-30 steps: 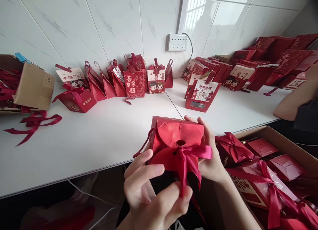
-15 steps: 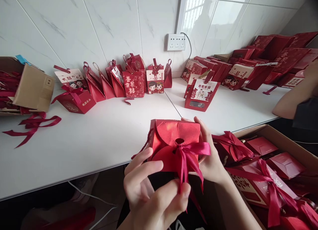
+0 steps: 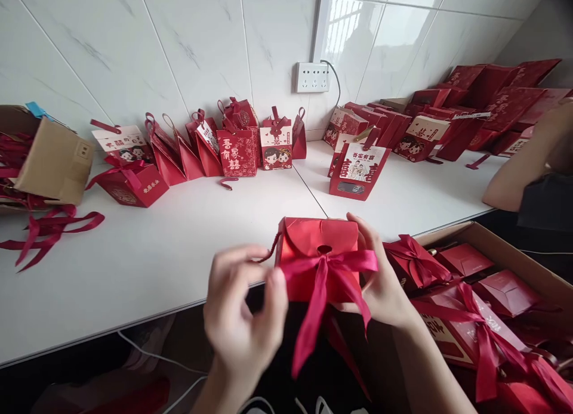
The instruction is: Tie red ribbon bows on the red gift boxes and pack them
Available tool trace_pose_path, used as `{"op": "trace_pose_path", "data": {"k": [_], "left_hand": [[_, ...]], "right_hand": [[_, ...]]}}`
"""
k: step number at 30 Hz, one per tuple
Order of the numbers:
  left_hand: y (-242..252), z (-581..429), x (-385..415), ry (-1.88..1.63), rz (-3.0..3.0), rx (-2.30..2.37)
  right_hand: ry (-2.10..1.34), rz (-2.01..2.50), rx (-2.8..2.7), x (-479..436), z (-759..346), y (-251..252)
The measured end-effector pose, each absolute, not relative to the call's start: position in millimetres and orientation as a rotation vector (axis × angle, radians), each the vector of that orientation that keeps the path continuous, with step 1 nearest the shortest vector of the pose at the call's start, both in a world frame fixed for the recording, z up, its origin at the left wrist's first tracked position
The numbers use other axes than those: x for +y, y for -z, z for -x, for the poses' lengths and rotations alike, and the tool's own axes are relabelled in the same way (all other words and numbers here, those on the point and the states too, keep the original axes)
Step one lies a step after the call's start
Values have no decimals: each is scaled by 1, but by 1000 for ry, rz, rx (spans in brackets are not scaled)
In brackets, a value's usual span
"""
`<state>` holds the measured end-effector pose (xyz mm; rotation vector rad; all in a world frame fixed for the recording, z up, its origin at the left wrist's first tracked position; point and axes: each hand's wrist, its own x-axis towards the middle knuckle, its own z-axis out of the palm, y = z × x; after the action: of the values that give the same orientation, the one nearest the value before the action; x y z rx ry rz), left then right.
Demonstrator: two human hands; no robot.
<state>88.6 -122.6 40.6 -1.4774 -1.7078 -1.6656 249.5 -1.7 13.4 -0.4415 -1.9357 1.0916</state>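
Note:
A shiny red gift box (image 3: 308, 241) with a rounded flap and a small hole is in front of me, off the table. My right hand (image 3: 380, 283) grips its right side, fingers wrapped behind it. Across its front runs a magenta ribbon bow (image 3: 321, 265), with loops to both sides and tails hanging down. My left hand (image 3: 246, 300) pinches the end of the left loop between thumb and fingers. A dark twisted cord (image 3: 271, 250) comes off the box's left edge, partly hidden by my left fingers.
Several red gift boxes stand along the tiled wall on the white table (image 3: 179, 259). An open carton (image 3: 58, 163) with ribbons lies at the left. At lower right, a cardboard box (image 3: 447, 230) holds more red boxes. Another person's arm (image 3: 514, 169) rests at the right edge.
My left hand has moved from the hanging ribbon tails up and left to the bow's left side. A left loop now stretches out. The right hand keeps its hold on the box.

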Motion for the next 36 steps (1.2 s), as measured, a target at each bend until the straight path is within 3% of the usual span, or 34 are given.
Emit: {"op": "trace_pose_path", "data": {"k": [3,5,8,13,21,24,30,36], "left_hand": [[-25,-61,-93,1576,1425,-2118],[-5,-53,-68,1416,1550,-2151],[24,-58,-42,996,1976,-2112],[41,-62,-36,368,2219,-2153],[34,-58,-39,206,2225,-2153],[32,-59,-40,194,2238,-2117],[36,-53,-39,265,2273,-2038],[53,-41,-34,705,2291,-1783]], "right_hand": [[-1196,628,-1687,7,-258,-10],[-1299,721,-1375,11,-262,-10],[-1566,753,-1036,11,-267,-14],[-1931,664,-962,2,-277,-20],[-2051,698,-869,-20,-293,-19],[-1759,875,-1055,-38,-306,-12],[-227,1132,-1638,-60,-371,-19],[-19,1430,-1390,-66,-460,-42]]}}
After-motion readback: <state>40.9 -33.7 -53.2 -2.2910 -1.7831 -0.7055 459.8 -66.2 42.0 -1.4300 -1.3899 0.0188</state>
